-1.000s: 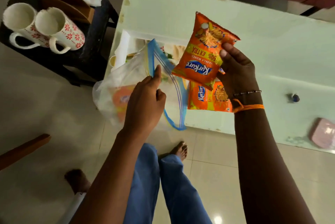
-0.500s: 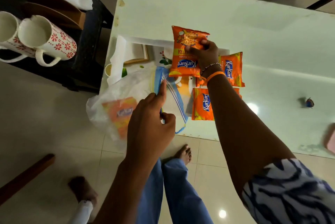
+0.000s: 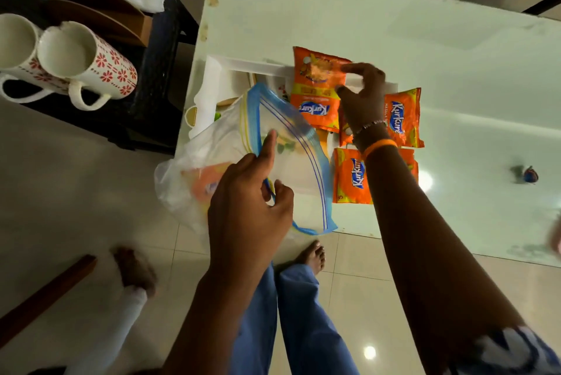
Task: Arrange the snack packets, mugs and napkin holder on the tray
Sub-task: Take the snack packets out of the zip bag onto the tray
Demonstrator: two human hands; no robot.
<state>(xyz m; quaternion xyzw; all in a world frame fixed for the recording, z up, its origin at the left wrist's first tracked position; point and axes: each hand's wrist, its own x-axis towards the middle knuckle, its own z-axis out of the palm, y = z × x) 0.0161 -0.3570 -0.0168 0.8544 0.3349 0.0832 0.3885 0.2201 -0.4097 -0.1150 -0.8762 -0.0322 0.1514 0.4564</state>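
My right hand (image 3: 362, 98) pinches the right edge of an orange Kurkure snack packet (image 3: 317, 87) that lies over the far part of the white tray (image 3: 243, 65). Two more orange packets, one on the right (image 3: 402, 118) and one nearer me (image 3: 350, 177), lie on the tray beside my forearm. My left hand (image 3: 250, 192) grips the rim of a clear zip bag (image 3: 285, 162) held over the table's near left corner; an orange packet (image 3: 202, 181) shows through it. Two white mugs (image 3: 88, 60) with red flowers and a brown napkin holder (image 3: 100, 14) with white napkins sit on the black side table.
The pale green table (image 3: 425, 49) carries a small dark object (image 3: 529, 175) at the right. The black side table (image 3: 158, 71) stands left of it. My feet and blue trousers are on the tiled floor below, with a brown wooden bar (image 3: 45, 292) at lower left.
My right hand carried the orange packet from mid-air down onto the far part of the tray. My left hand kept holding the zip bag open.
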